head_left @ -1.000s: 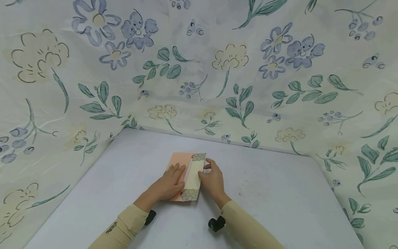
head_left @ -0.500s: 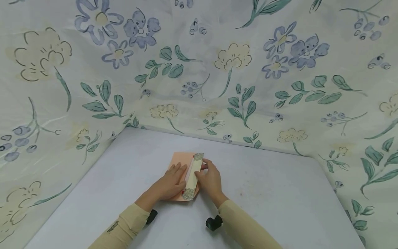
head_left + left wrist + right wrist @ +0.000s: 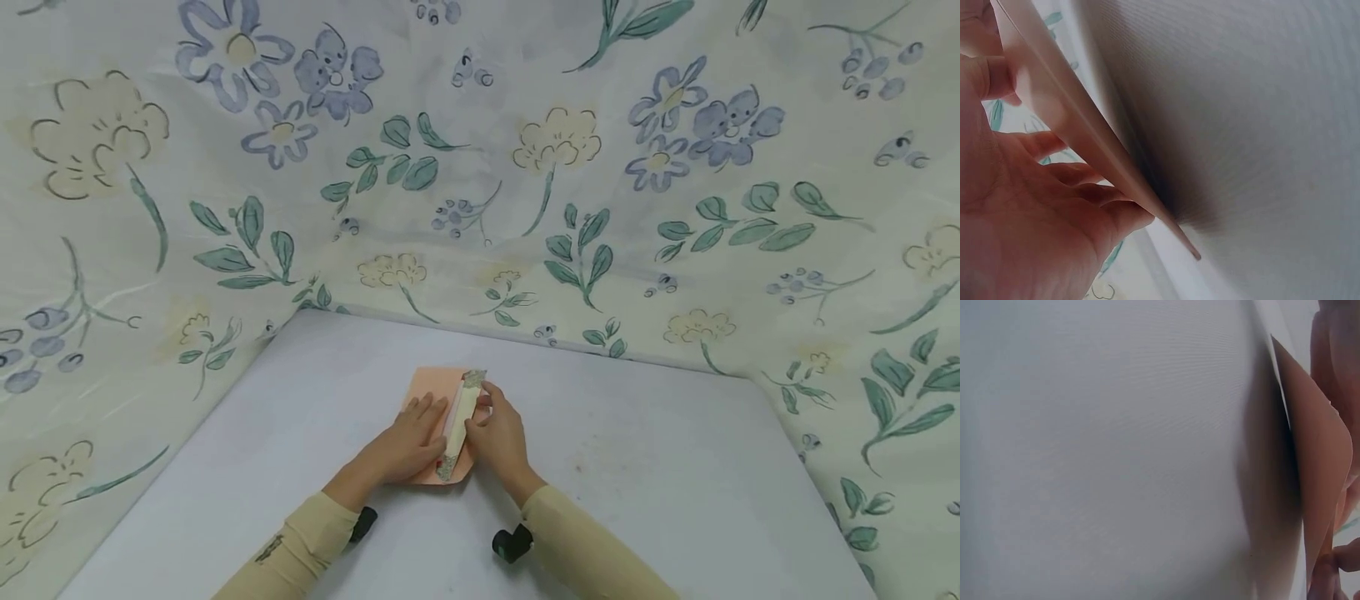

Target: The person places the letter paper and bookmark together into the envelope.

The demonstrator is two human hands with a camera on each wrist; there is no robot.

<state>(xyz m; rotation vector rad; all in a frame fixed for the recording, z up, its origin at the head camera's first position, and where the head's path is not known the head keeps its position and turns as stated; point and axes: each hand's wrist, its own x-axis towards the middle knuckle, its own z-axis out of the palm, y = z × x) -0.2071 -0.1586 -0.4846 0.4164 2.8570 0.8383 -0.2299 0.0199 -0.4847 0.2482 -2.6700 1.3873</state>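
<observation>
A peach folded paper card (image 3: 429, 382) lies on the white table. Along its right side runs a cream flap (image 3: 461, 417) with grey speckled ends and a little red at its inner edge. With fingers extended, my left hand (image 3: 408, 442) presses on the card's left part. My right hand (image 3: 501, 433) pinches the flap's right edge between thumb and fingers, bending it up and over to the left. The right wrist view has the raised peach sheet (image 3: 1319, 444) bowed above the table. In the left wrist view, the card's edge (image 3: 1079, 119) crosses the fingers.
The white tabletop (image 3: 660, 467) spreads around the card. A flower-printed cloth (image 3: 480, 208) hangs behind and at both sides. Black devices sit under the wrists, one near the left sleeve (image 3: 300, 533) and another black device (image 3: 513, 543) by the right sleeve.
My right hand has moved left, curling the flap further over, so its cream face looks narrower and the peach underside shows at the right. My left hand stays in place.
</observation>
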